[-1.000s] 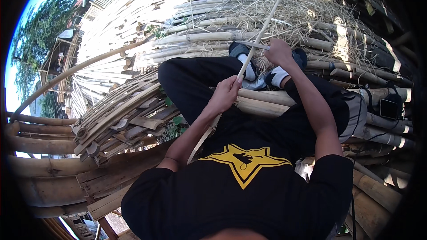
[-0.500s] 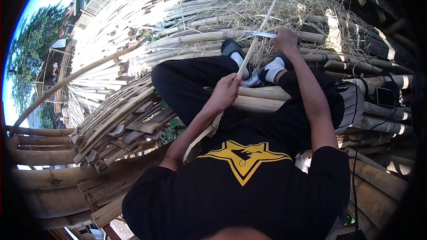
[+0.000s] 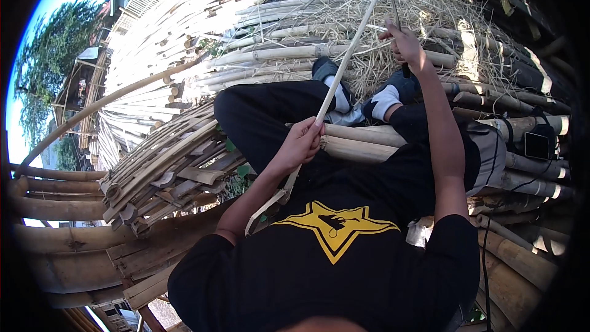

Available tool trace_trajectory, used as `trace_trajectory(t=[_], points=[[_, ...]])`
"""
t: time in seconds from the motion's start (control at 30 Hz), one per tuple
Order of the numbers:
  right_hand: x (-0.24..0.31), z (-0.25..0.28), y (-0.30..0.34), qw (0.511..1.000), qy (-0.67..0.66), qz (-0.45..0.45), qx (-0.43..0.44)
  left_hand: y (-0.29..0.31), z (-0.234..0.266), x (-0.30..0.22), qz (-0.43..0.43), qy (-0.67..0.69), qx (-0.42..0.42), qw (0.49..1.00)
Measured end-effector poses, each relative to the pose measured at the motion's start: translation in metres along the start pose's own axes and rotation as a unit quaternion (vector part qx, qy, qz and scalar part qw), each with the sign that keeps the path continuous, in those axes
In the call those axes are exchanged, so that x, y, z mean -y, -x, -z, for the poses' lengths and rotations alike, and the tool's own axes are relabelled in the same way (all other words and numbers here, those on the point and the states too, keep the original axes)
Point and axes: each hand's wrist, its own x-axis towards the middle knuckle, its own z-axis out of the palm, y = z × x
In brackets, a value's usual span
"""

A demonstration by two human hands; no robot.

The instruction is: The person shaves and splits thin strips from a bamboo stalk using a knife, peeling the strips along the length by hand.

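Note:
A long pale bamboo strip [image 3: 350, 52] slants from the far top edge down toward my lap. My left hand [image 3: 300, 143] is closed around it above my lap, and its lower end runs on past my left forearm. To the right of the strip, my right hand [image 3: 405, 49] grips a knife [image 3: 394, 7] by its dark handle. The blade shows thin, nearly edge-on, pointing away from me and apart from the strip. The index finger of this hand sticks out toward the strip.
Shavings [image 3: 424, 9] cover the ground beyond my shoes. Split bamboo pieces [image 3: 166, 160] are piled at the left, and bamboo poles [image 3: 369, 141] lie under my legs. A curved pole [image 3: 104, 104] arches at far left. A small dark-screened device [image 3: 536, 146] rests on poles at right.
The knife blade, earlier lying across the strip and pointing left, has turned to point away and left the strip. My left hand has shifted slightly left and toward me with the strip.

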Motion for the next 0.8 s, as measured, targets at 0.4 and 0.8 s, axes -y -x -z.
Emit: trace_trajectory(t=[0.4, 0.8], points=[[-0.021, -0.035, 0.008, 0.986, -0.134, -0.042, 0.089, -0.009, 0.003, 0.02, 0.013, -0.139, 0.012, 0.99], [-0.028, -0.066, 0.031, 0.981, -0.086, -0.065, 0.161, -0.092, 0.014, -0.034, -0.023, 0.015, 0.041, 0.999]])
